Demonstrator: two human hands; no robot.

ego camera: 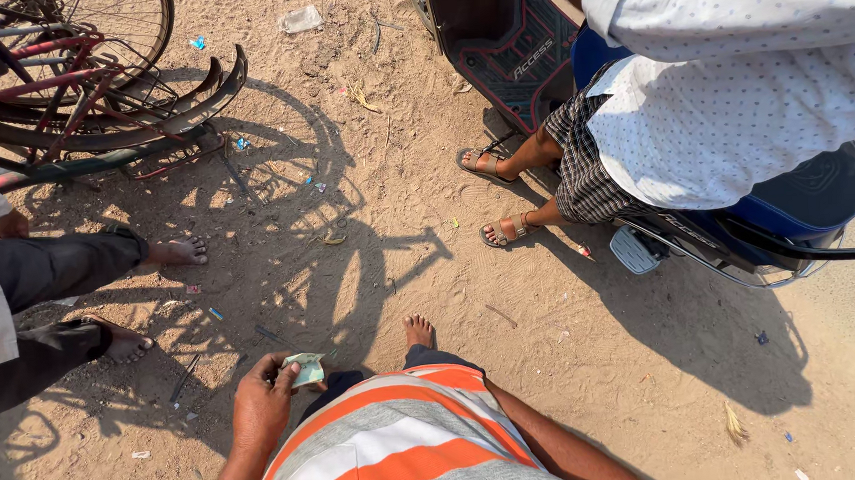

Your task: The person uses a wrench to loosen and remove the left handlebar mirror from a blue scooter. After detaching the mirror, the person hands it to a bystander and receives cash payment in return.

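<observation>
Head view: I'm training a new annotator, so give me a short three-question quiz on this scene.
1. True or false: the left hand holds a folded banknote.
2. What is the person in the dotted shirt sitting on? A) blue scooter B) bicycle C) the sand
3. Is the right hand visible?

Key: 1 true. 2 A. 3 No, only the right forearm shows, running out of the frame.

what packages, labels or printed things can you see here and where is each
Folded paper note: held in the left hand, low centre; pale green and white, crumpled.
Clear plastic wrapper: on the sand at top centre; flattened, see-through, whitish.
Moulded lettering on the scooter footboard: top right of centre; pale raised mark on a dark mat with red lines.
No signs or screens.
</observation>
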